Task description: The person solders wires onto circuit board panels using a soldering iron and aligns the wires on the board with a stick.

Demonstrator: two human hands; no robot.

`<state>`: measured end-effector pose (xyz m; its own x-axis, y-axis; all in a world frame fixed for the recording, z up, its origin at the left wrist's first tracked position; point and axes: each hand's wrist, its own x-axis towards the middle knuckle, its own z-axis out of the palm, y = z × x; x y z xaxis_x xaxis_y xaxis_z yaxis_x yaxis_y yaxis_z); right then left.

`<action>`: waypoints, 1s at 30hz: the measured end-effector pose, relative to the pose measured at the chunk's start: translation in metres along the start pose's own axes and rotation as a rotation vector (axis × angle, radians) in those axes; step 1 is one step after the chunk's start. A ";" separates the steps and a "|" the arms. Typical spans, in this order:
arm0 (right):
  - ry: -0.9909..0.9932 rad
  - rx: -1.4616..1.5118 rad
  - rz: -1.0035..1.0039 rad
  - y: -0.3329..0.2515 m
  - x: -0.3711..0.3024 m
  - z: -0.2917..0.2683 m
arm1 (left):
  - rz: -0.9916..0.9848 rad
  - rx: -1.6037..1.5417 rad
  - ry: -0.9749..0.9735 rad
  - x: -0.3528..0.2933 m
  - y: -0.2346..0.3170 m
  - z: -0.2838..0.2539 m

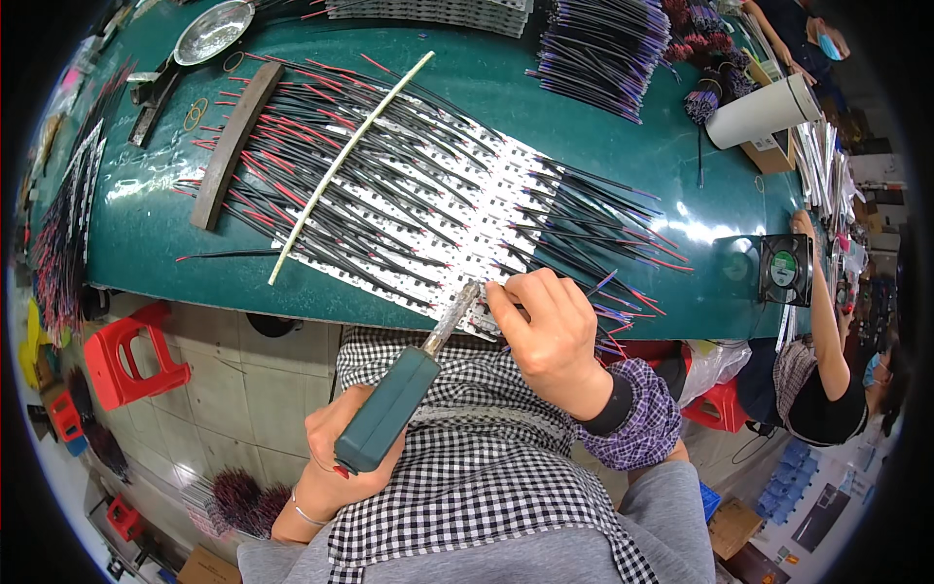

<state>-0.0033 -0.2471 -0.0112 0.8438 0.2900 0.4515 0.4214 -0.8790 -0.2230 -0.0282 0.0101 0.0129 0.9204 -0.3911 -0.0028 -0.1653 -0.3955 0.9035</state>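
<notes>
My left hand (324, 430) is wrapped round the dark green handle of a soldering iron (391, 409). The iron's metal tip slants up to the near edge of a panel of white circuit boards (503, 185). Right beside the tip, my right hand (550, 336) has thumb and forefinger pinched low over the boards; whatever lies between the fingertips is hidden. Black wires with red ends (282, 161) fan out from the panel to the left, and more wires (608, 229) stick out to the right. A pale thin strip (341, 161) and a dark bar (236, 146) lie across the left-hand wires.
On the green table (715, 195) are a bundle of wires (603, 54), a white cylinder (759, 114), a small black fan (784, 270) and a shiny round metal dish (214, 32). A red stool (136, 355) stands left; another person (822, 389) is at the right.
</notes>
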 end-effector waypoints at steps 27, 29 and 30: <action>-0.010 0.143 0.113 -0.004 -0.009 -0.002 | -0.086 0.146 0.044 -0.043 -0.027 -0.004; 0.014 0.141 0.089 -0.003 -0.011 -0.002 | 0.021 0.272 0.028 -0.043 -0.028 -0.004; 0.033 0.156 0.076 -0.004 -0.012 -0.001 | 0.020 0.272 0.030 -0.041 -0.027 -0.003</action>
<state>-0.0151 -0.2475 -0.0151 0.8651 0.2101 0.4555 0.4054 -0.8277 -0.3881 -0.0605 0.0395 -0.0106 0.9254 -0.3779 0.0298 -0.2686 -0.5982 0.7550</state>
